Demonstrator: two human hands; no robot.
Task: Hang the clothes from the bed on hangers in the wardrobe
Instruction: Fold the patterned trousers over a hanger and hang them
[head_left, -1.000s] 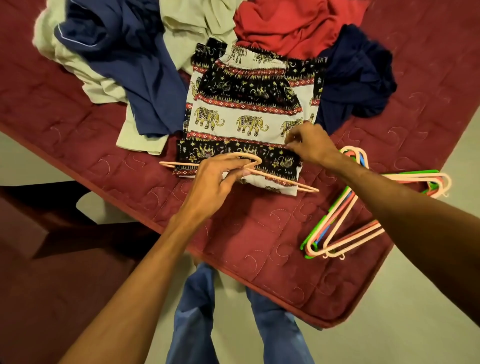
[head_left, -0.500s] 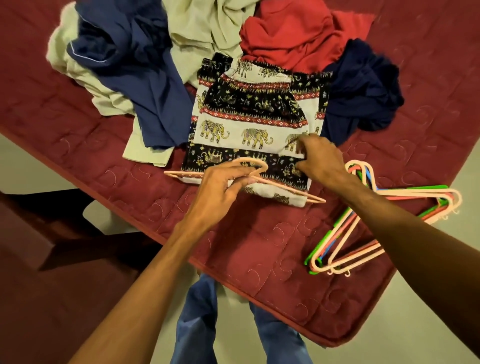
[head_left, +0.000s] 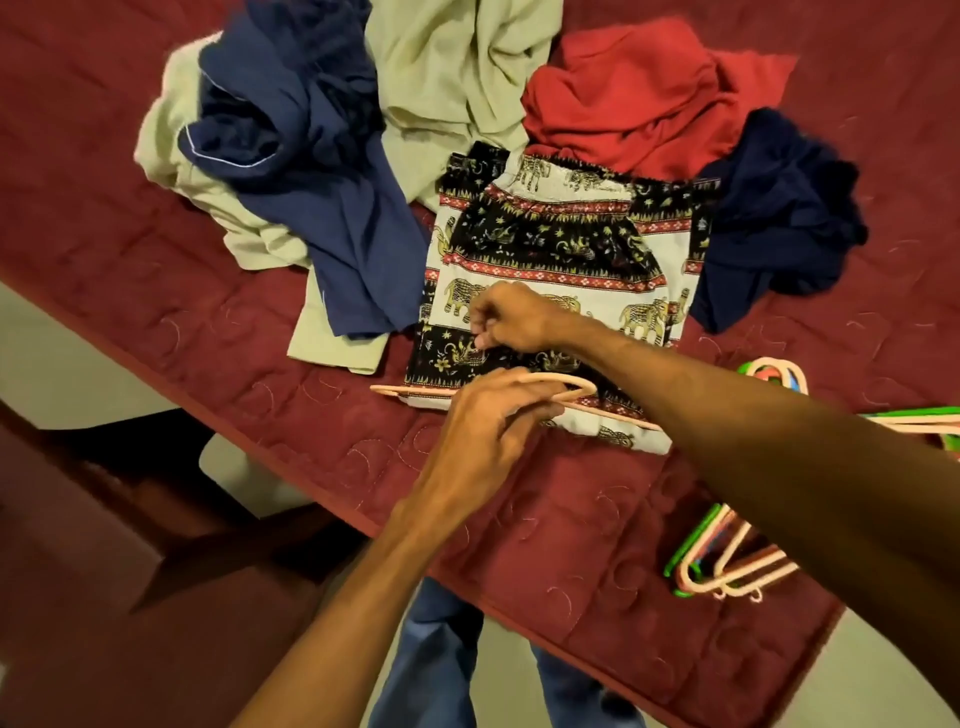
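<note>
Folded elephant-print trousers (head_left: 561, 244) lie flat on the maroon bed cover (head_left: 156, 218). A pink hanger (head_left: 410, 391) lies across their near edge, and my left hand (head_left: 483, 436) grips it by the hook. My right hand (head_left: 514, 317) reaches across from the right and pinches the patterned cloth just above the hanger. More clothes are heaped behind: a blue garment (head_left: 311, 171), a pale green one (head_left: 457, 67), a red one (head_left: 644, 98) and a navy one (head_left: 774, 218).
A pile of pink, green and blue hangers (head_left: 727, 566) lies on the bed at the right, partly hidden by my right forearm. The bed's near edge runs diagonally; pale floor (head_left: 62, 353) and my jeans (head_left: 436, 670) show below it.
My right hand has moved left across the trousers, from their right edge to the middle-left, and now pinches the cloth there. My left hand keeps its grip on the hanger.
</note>
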